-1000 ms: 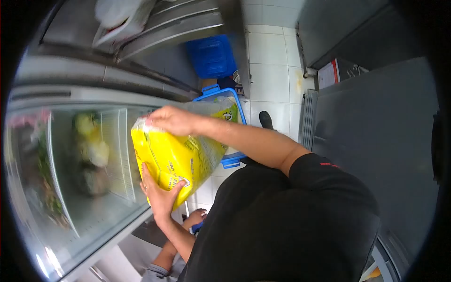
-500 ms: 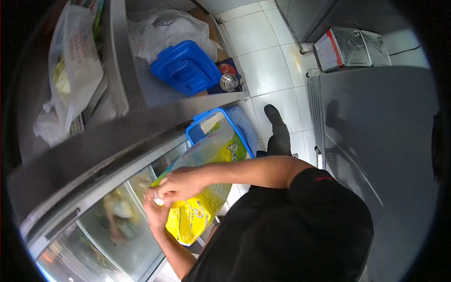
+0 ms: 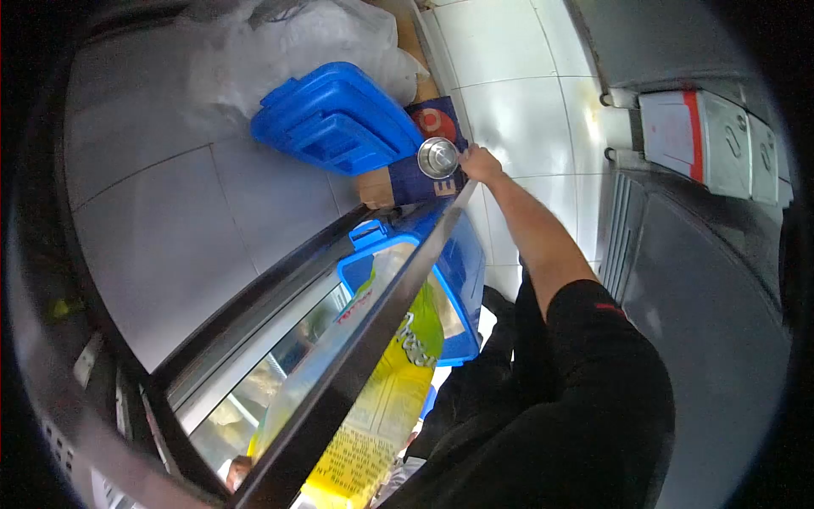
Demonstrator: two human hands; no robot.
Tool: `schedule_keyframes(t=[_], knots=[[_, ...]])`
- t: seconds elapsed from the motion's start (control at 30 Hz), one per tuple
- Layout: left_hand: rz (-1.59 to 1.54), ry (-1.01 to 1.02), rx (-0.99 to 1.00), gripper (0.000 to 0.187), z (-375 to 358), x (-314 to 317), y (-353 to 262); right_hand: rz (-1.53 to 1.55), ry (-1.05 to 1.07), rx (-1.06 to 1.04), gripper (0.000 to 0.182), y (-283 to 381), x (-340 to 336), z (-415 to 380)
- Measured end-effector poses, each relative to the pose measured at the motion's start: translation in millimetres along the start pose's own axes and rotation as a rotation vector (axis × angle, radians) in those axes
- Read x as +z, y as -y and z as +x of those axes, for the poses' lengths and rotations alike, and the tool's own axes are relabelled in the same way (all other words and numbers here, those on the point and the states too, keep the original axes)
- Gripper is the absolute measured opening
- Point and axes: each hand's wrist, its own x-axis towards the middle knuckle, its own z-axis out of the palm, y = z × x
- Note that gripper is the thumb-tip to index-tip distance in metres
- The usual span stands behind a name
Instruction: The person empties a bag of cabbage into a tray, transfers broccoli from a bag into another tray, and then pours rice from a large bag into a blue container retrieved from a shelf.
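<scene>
My right hand reaches up past the shelf edge, its fingers closed at the rim of a small metal cup. The cup rests on a dark blue printed cardboard box. Low on the left, my left hand shows only in part behind the dark counter edge; it appears to grip the end of a large yellow and green printed bag. That bag slants into a blue plastic bin holding pale contents. Part of the bag is hidden by the counter edge.
A blue lid and crumpled clear plastic bags lie on the upper surface. The dark counter edge runs diagonally across the view. Glass-fronted shelving stands behind the bag. Metal tins are at the right.
My right hand has left the bag's end and gone up to the metal cup. My left hand stays by the bag's end, lower in view. The camera view has shifted.
</scene>
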Motion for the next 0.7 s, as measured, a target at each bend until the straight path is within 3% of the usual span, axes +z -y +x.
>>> schedule_keyframes(t=[0.07,0.17,0.37,0.5,0.63,0.7], knots=[[-0.005,0.011,-0.036,0.039,3,1,-12,-0.044,-0.019,0.225,0.039,38,-20,-4],[-0.006,0.025,-0.068,0.036,8,0,-24,-0.100,0.226,0.260,0.034,28,2,21],[-0.025,0.095,-0.027,0.030,3,-14,-19,0.118,-0.014,0.325,0.040,-6,-26,-14],[-0.079,0.173,0.068,0.027,-5,-34,-8,0.227,-0.109,0.356,0.048,-56,-72,-104],[-0.187,0.304,0.180,0.026,-24,-50,28,0.128,0.133,0.178,0.054,-82,-110,-241],[-0.101,0.278,0.161,0.028,-46,-57,51,0.057,0.131,0.119,0.053,-59,-116,-310]])
